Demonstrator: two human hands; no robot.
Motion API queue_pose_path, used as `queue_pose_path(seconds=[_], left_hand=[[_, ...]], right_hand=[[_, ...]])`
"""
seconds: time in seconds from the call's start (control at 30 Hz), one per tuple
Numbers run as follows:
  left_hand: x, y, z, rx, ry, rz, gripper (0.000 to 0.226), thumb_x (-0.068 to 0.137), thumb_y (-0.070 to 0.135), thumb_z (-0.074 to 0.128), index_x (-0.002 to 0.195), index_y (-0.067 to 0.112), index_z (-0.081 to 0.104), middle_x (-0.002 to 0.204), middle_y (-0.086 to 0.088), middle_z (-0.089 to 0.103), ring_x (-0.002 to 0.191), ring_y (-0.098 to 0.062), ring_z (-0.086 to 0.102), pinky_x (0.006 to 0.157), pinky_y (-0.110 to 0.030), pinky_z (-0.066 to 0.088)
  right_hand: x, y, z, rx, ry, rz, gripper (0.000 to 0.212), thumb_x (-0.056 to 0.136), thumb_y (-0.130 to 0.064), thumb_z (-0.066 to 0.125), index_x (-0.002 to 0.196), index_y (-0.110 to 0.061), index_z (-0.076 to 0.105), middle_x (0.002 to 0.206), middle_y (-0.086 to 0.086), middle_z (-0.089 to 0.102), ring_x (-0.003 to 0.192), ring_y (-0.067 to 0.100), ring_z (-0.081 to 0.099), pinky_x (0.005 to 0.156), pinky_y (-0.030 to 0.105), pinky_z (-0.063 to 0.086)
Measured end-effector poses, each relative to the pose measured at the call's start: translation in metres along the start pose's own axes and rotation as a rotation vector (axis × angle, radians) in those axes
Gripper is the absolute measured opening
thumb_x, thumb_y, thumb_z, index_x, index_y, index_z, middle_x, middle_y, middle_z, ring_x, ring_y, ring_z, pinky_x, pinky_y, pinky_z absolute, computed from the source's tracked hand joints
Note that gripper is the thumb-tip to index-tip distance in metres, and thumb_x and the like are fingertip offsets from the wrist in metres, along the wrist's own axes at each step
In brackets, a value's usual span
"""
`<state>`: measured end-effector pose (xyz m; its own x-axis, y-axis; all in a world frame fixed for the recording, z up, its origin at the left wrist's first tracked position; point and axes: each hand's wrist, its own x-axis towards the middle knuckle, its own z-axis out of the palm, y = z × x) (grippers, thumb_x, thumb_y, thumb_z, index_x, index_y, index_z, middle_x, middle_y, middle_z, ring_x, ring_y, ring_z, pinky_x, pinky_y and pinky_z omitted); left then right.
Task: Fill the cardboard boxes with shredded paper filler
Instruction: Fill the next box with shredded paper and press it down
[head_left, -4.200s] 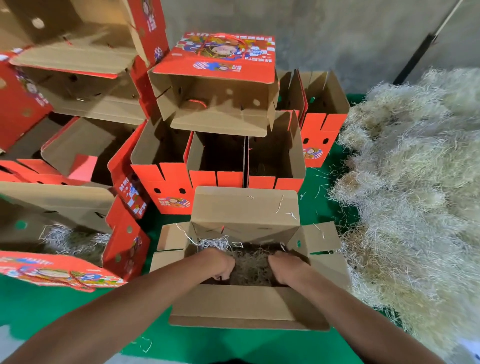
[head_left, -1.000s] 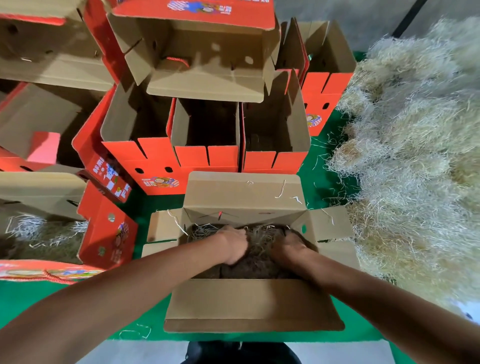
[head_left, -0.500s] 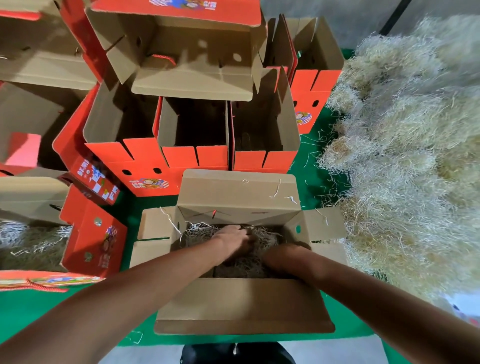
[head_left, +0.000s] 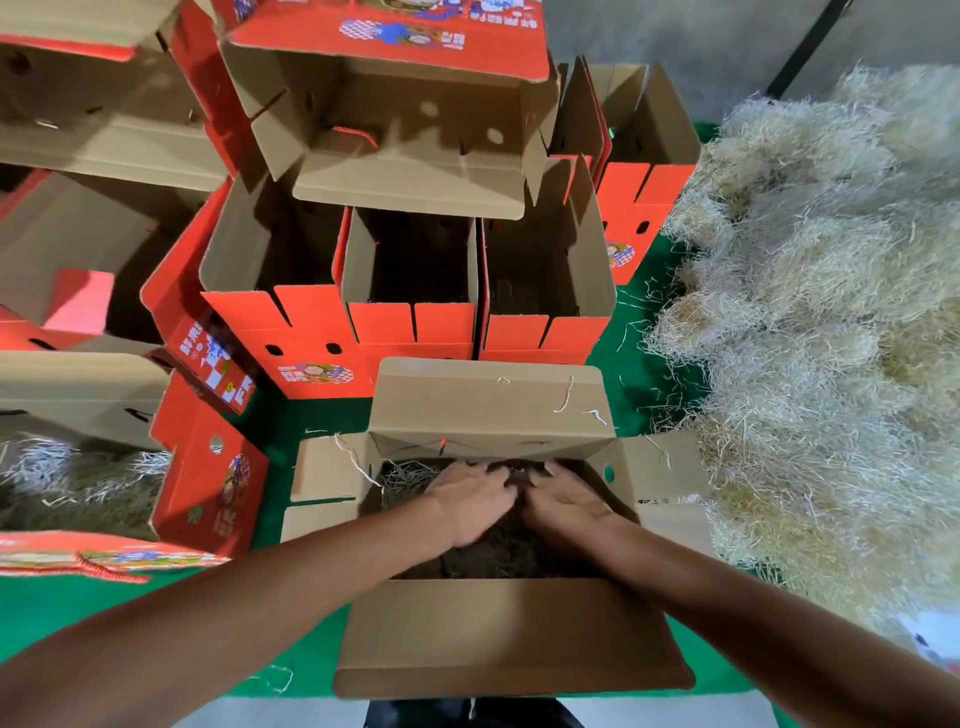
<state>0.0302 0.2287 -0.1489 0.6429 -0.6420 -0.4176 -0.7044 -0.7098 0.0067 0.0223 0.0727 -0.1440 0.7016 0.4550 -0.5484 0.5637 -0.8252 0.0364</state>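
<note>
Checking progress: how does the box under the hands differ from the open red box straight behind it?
The near box holds shredded paper, with both hands, left and right, pressing into it; the red box looks empty. The near box's flaps lie spread outward, showing plain brown; the red box's flaps stand upright, showing red. Both are open cardboard boxes on the green table.

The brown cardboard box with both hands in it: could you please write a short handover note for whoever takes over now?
Left hand: flat, fingers straight, pressing the filler down.
Right hand: likewise, beside it.
The open brown cardboard box at the near table edge holds a layer of shredded paper filler.
The loose pale pile of shredded paper lies to the right on the green table cover.
Done: a red printed box on the left holds filler.
Left: the three open red boxes behind look empty.
</note>
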Motion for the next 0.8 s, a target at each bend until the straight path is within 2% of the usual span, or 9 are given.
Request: queue_pose_path(seconds=[0.1, 0.2, 0.3, 0.4, 0.5, 0.57, 0.63, 0.7, 0.8], left_hand=[[-0.007, -0.003, -0.001, 0.094, -0.202, -0.218, 0.041, 0.09, 0.007, 0.065, 0.131, 0.007, 0.058, 0.13, -0.014, 0.061, 0.118, -0.032, 0.06, 0.094, -0.044, 0.05], [-0.012, -0.01, 0.013, 0.215, -0.496, -0.278, 0.056, 0.101, 0.012, 0.052, 0.152, 0.001, 0.033, 0.151, -0.02, 0.041, 0.135, -0.039, 0.043, 0.105, -0.055, 0.04], [-0.015, -0.018, 0.016, 0.188, -0.602, -0.296, 0.058, 0.101, 0.016, 0.05, 0.154, 0.008, 0.03, 0.155, -0.015, 0.038, 0.14, -0.034, 0.039, 0.109, -0.05, 0.04], [-0.018, -0.021, 0.006, 0.131, -0.571, -0.254, 0.047, 0.099, 0.012, 0.053, 0.145, 0.009, 0.047, 0.15, -0.013, 0.043, 0.137, -0.033, 0.042, 0.107, -0.047, 0.042], [-0.021, -0.02, 0.003, -0.01, -0.385, -0.302, 0.038, 0.093, 0.006, 0.063, 0.131, 0.005, 0.06, 0.138, -0.015, 0.053, 0.125, -0.032, 0.053, 0.101, -0.044, 0.048], [-0.024, -0.018, -0.003, -0.051, -0.249, -0.255, 0.027, 0.088, 0.004, 0.068, 0.114, 0.005, 0.068, 0.118, -0.012, 0.066, 0.106, -0.029, 0.064, 0.086, -0.04, 0.056], [-0.024, -0.017, -0.005, -0.125, -0.27, -0.184, 0.019, 0.086, -0.001, 0.065, 0.104, 0.001, 0.069, 0.109, -0.016, 0.07, 0.096, -0.031, 0.068, 0.072, -0.036, 0.053], [-0.021, -0.018, -0.003, -0.222, -0.372, -0.19, 0.027, 0.084, -0.005, 0.062, 0.111, -0.004, 0.065, 0.119, -0.02, 0.065, 0.101, -0.033, 0.067, 0.07, -0.034, 0.049], [-0.016, -0.018, 0.006, -0.254, -0.465, -0.293, 0.071, 0.086, -0.005, 0.062, 0.15, -0.002, 0.033, 0.156, -0.019, 0.029, 0.138, -0.04, 0.039, 0.104, -0.043, 0.044]], right_hand=[[0.008, -0.002, 0.003, -0.078, -0.053, 0.028, 0.044, 0.106, -0.014, 0.029, 0.147, -0.006, 0.043, 0.152, 0.016, 0.042, 0.14, 0.031, 0.036, 0.113, 0.043, 0.028], [0.01, 0.005, 0.013, -0.128, -0.221, 0.082, 0.046, 0.108, -0.017, 0.034, 0.154, -0.008, 0.033, 0.156, 0.014, 0.04, 0.14, 0.032, 0.042, 0.111, 0.042, 0.038], [0.009, 0.013, 0.026, -0.223, -0.325, 0.089, 0.037, 0.106, -0.019, 0.043, 0.141, -0.01, 0.054, 0.145, 0.012, 0.053, 0.135, 0.029, 0.048, 0.11, 0.041, 0.038], [0.008, 0.016, 0.024, -0.271, -0.298, 0.115, 0.034, 0.102, -0.027, 0.049, 0.132, -0.019, 0.063, 0.147, 0.007, 0.053, 0.143, 0.028, 0.033, 0.12, 0.044, 0.021], [0.006, 0.005, 0.013, -0.314, -0.166, 0.084, 0.026, 0.096, -0.015, 0.057, 0.119, -0.012, 0.07, 0.129, 0.013, 0.064, 0.128, 0.035, 0.048, 0.106, 0.049, 0.04], [0.007, -0.002, 0.008, -0.263, -0.054, -0.016, 0.029, 0.097, -0.006, 0.052, 0.121, -0.004, 0.067, 0.124, 0.019, 0.063, 0.119, 0.037, 0.056, 0.094, 0.048, 0.05], [0.01, -0.005, 0.006, -0.166, -0.013, -0.077, 0.032, 0.102, -0.008, 0.044, 0.129, -0.002, 0.06, 0.127, 0.019, 0.061, 0.118, 0.035, 0.057, 0.095, 0.046, 0.051], [0.012, -0.003, 0.006, -0.062, -0.021, -0.056, 0.033, 0.106, -0.012, 0.038, 0.133, -0.004, 0.055, 0.133, 0.016, 0.058, 0.125, 0.031, 0.054, 0.104, 0.04, 0.042], [0.009, 0.001, 0.01, -0.133, -0.121, 0.031, 0.042, 0.103, -0.01, 0.043, 0.144, -0.006, 0.048, 0.15, 0.015, 0.042, 0.14, 0.032, 0.038, 0.114, 0.042, 0.031]])
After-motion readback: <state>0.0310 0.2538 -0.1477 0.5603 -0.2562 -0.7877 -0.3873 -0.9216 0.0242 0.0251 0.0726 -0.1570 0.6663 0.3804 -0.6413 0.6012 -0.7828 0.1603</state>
